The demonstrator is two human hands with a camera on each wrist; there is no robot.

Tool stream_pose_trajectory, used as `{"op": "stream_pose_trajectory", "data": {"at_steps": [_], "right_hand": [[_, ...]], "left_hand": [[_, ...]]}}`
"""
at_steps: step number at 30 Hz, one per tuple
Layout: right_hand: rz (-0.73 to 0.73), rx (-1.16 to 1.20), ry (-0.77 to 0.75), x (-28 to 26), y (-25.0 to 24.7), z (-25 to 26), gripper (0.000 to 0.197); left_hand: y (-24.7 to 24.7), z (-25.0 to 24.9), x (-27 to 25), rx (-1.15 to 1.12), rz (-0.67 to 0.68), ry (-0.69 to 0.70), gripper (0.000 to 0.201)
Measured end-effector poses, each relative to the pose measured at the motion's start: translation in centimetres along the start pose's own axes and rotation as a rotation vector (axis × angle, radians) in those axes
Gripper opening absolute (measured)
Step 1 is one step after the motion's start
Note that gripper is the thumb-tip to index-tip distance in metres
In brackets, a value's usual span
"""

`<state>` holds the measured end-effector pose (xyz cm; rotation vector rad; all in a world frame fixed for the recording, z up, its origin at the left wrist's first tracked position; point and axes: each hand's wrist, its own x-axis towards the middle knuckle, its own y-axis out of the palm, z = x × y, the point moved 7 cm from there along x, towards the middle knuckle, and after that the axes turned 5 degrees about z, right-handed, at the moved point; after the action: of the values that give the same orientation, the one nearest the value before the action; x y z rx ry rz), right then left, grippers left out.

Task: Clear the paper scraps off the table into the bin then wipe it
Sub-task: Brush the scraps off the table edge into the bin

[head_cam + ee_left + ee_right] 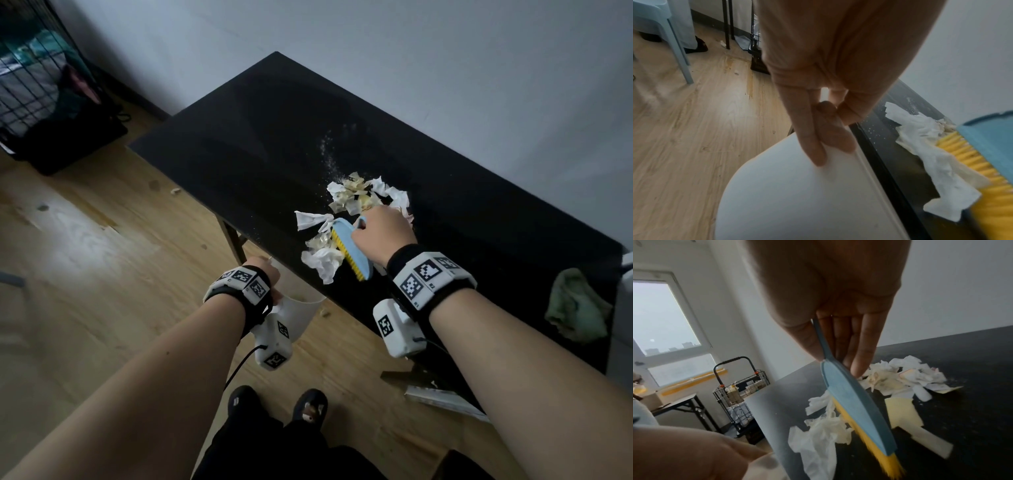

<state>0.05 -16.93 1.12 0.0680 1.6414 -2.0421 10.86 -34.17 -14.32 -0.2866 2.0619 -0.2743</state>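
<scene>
A pile of torn paper scraps (359,195) lies on the black table (274,137) near its front edge. My right hand (380,229) grips the handle of a blue brush (352,250) whose yellow bristles press against the nearest white scraps (325,260). In the right wrist view the brush (855,405) stands on edge among crumpled scraps (818,434). My left hand (265,269) holds the white bin (301,315) by its rim, just below the table edge. In the left wrist view its fingers (818,142) lie on the bin (797,194) wall.
A crumpled green cloth (575,305) sits on the table's near right corner. White dust (329,154) speckles the tabletop behind the pile. Small scraps (175,192) lie on the wooden floor. A wire cart (30,85) stands at far left. My feet (277,404) are below.
</scene>
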Motion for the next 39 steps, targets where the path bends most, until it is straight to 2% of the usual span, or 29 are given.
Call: {"op": "stream_pose_trajectory", "data": {"at_steps": [6, 9, 17, 19, 23, 28, 30, 35, 39], "right_hand": [[-0.090, 0.001, 0.050, 0.3, -1.8, 0.7, 0.036], [-0.029, -0.027, 0.072, 0.3, -0.8, 0.9, 0.034], [0.098, -0.023, -0.086, 1.1, 1.6, 3.8, 0.034], [0.108, 0.000, -0.116, 1.2, 1.6, 3.9, 0.029], [0.004, 0.100, -0.150, 1.3, -0.5, 3.6, 0.025], [-0.199, 0.094, -0.104, 2.1, -3.1, 3.0, 0.026], [-0.149, 0.000, -0.100, 2.7, -2.4, 3.1, 0.028], [0.031, -0.057, -0.126, 2.9, -0.3, 3.8, 0.027], [0.005, 0.007, -0.185, 2.5, -1.1, 5.0, 0.027]], "left_hand": [[-0.3, 0.1, 0.7, 0.030, 0.033, 0.006, 0.058], [-0.5, -0.2, 0.2, 0.031, 0.046, 0.007, 0.054], [-0.9, -0.3, 0.6, 0.053, 0.058, -0.002, 0.056], [-1.0, -0.4, 0.6, 0.072, 0.059, 0.009, 0.055], [-1.0, 0.1, 1.1, 0.122, 0.073, -0.015, 0.067], [-1.3, 0.2, 1.4, 0.112, 0.071, -0.030, 0.064], [-1.3, 0.6, 2.1, 0.103, 0.073, -0.045, 0.071], [-1.8, 0.4, 1.7, 0.029, 0.046, -0.034, 0.065], [-2.4, 0.5, 1.8, 0.002, 0.017, -0.009, 0.061]]}}
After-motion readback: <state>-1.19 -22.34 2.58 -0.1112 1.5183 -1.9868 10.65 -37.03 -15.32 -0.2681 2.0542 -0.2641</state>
